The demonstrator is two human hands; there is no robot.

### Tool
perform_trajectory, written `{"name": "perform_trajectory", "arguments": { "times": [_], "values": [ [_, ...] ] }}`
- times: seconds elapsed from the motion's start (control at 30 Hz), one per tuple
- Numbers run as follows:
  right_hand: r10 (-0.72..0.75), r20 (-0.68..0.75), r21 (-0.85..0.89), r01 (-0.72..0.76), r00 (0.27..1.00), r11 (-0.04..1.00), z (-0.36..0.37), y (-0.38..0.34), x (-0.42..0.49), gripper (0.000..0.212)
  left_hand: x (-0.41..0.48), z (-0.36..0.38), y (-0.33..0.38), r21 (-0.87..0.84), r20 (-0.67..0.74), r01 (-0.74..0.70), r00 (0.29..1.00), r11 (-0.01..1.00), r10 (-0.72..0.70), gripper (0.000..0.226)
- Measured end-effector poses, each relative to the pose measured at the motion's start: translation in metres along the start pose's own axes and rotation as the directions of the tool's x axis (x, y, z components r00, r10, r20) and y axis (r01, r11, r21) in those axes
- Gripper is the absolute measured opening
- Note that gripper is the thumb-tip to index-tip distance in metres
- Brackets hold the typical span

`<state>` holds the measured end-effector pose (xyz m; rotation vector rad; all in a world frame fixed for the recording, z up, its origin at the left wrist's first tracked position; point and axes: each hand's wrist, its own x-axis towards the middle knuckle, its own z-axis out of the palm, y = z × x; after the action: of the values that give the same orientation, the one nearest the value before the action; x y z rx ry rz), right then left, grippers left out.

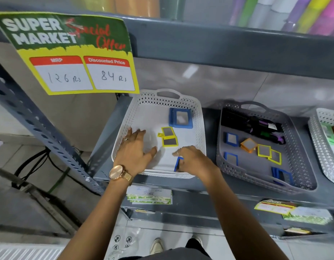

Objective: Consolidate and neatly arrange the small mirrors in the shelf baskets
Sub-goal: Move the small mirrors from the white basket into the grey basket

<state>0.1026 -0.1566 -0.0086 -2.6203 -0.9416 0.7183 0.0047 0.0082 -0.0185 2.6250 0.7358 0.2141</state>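
Inside the white basket point(124, 117), the left hand point(135, 150) lies flat with fingers spread on its floor. The right hand point(192, 158) pinches a blue-framed mirror point(178, 164) upright near the front wall; two yellow mirrors point(169, 136) lie just beyond.

Both hands in basket point(124, 117) w/ mirrors: left hand point(135, 147) flat on floor, right hand point(192, 158) beside it at front wall. Two mirrors point(169, 136) just behind right hand, bigger one point(181, 118) further back. Second basket point(301, 132) right of right hand.
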Motion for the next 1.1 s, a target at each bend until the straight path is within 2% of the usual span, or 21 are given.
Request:
{"name": "perform_trajectory", "arguments": {
  "times": [0.2, 0.37, 0.43, 0.5, 0.57, 0.63, 0.73, 0.8, 0.9, 0.97, 1.03, 1.1],
  "values": [
    [-0.026, -0.12, -0.075, 0.017, 0.992, 0.997, 0.005, 0.0, 0.005, 0.037, -0.002, -0.002, 0.003, -0.028, -0.003, 0.03, 1.0, 0.999, -0.03, 0.083],
    [-0.049, -0.224, 0.015, 0.054, 0.973, 0.998, -0.001, -0.001, -0.002, 0.034, 0.001, 0.002, -0.001, 0.06, -0.026, 0.004, 1.0, 0.998, -0.002, 0.092],
    [-0.059, -0.387, 0.072, 0.094, 0.92, 0.993, -0.008, -0.002, -0.01, 0.028, 0.001, 0.003, -0.002, 0.122, -0.102, -0.005, 0.995, 0.992, 0.018, 0.095],
    [-0.044, -0.561, 0.109, 0.127, 0.827, 0.986, -0.021, 0.003, -0.018, 0.028, -0.001, 0.003, -0.002, 0.151, -0.161, -0.013, 0.986, 0.988, 0.037, 0.098],
    [-0.032, -0.653, 0.1, 0.127, 0.757, 0.987, -0.039, 0.019, -0.027, 0.03, -0.002, 0.003, -0.002, 0.162, -0.168, -0.011, 0.985, 0.987, 0.039, 0.101],
    [0.019, -0.691, 0.09, 0.061, 0.722, 0.994, -0.057, 0.04, -0.033, 0.043, -0.001, 0.003, -0.003, 0.171, -0.142, -0.012, 0.989, 0.985, 0.036, 0.103],
    [0.147, -0.674, 0.109, -0.1, 0.724, 0.989, -0.074, 0.075, -0.034, 0.055, 0.0, 0.004, -0.003, 0.153, -0.1, -0.029, 0.994, 0.988, 0.045, 0.107],
    [0.231, -0.583, 0.099, -0.213, 0.779, 0.972, -0.078, 0.097, -0.034, 0.053, -0.001, 0.004, -0.002, 0.134, -0.084, -0.037, 0.995, 0.99, 0.049, 0.108],
    [0.292, -0.404, 0.014, -0.313, 0.867, 0.95, -0.071, 0.12, -0.031, 0.038, -0.002, 0.004, -0.001, 0.1, -0.079, -0.04, 0.996, 0.994, 0.048, 0.105],
    [0.283, -0.35, -0.052, -0.32, 0.893, 0.946, -0.062, 0.127, -0.028, 0.026, -0.003, 0.004, -0.002, 0.079, -0.073, -0.038, 0.996, 0.996, 0.043, 0.102],
    [0.242, -0.341, -0.046, -0.274, 0.908, 0.961, -0.056, 0.129, -0.028, 0.004, -0.002, 0.004, -0.002, 0.068, -0.065, -0.041, 0.997, 0.997, 0.046, 0.099],
    [0.181, -0.356, -0.043, -0.21, 0.917, 0.977, -0.054, 0.132, -0.025, 0.01, -0.002, 0.004, -0.002, 0.058, -0.058, -0.044, 0.997, 0.997, 0.047, 0.098]
  ]
}}
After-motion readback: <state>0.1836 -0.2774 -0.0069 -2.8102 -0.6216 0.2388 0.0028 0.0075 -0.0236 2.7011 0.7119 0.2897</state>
